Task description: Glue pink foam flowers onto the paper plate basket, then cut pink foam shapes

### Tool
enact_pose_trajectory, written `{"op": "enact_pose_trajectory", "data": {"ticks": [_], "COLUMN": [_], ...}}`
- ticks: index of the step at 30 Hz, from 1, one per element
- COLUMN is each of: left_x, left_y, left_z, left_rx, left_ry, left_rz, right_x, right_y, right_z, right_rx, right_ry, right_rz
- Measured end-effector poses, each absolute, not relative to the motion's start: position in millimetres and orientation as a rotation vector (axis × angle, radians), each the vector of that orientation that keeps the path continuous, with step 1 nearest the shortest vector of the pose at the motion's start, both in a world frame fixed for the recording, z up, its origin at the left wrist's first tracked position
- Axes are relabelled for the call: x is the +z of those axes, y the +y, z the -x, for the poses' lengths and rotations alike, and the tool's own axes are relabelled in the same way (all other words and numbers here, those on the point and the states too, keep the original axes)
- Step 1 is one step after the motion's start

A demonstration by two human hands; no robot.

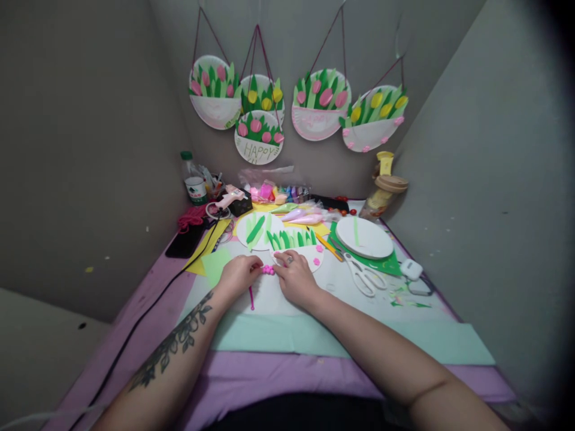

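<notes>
A small cluster of pink clay balls [268, 270] lies on the white work sheet between my hands. My left hand [239, 276] has its fingertips pinched together at the cluster's left end. My right hand [297, 280] rests with its fingers stretched over the lower edge of a half paper plate [302, 256], its thumb apart by the right end of the balls. Green paper leaves [294, 239] stand along the plate's top, and pink clay flowers [317, 261] sit at its right rim. Just below my left fingers lies a thin pink modelling tool [252, 299].
White scissors [365, 276], a yellow pencil [327, 246] and stacked paper plates [365, 237] lie to the right. At the back left are a pink glue gun [231, 196], a bottle [194, 182] and a phone [185, 240]. A black cable [166, 299] crosses the left side. Decorated plates [321, 105] hang behind.
</notes>
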State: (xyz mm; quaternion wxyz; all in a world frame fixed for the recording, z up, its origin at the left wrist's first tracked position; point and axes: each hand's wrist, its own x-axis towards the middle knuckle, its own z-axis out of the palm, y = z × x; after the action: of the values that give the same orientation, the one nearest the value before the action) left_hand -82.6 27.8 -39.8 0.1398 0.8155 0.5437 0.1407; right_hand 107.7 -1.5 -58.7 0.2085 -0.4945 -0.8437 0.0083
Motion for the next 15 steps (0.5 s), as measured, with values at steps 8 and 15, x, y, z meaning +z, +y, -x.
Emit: {"op": "enact_pose_trajectory", "data": {"ticks": [8,15], "left_x": [-42.5,-41.8], "left_y": [28.9,29.7], "left_z": [85.4,86.1], "left_rx": [0.424,0.441], "left_ry": [1.487,1.477], "left_rz": [-2.435,-2.424], "right_x": [-61.3,-60.9], "right_y": [-4.6,-3.9], "right_z": [-106.8,-104.0], "right_rx": [-0.002,-0.061], "right_ry": [-2.348,-2.41], "right_rz": [1.306,1.265]}}
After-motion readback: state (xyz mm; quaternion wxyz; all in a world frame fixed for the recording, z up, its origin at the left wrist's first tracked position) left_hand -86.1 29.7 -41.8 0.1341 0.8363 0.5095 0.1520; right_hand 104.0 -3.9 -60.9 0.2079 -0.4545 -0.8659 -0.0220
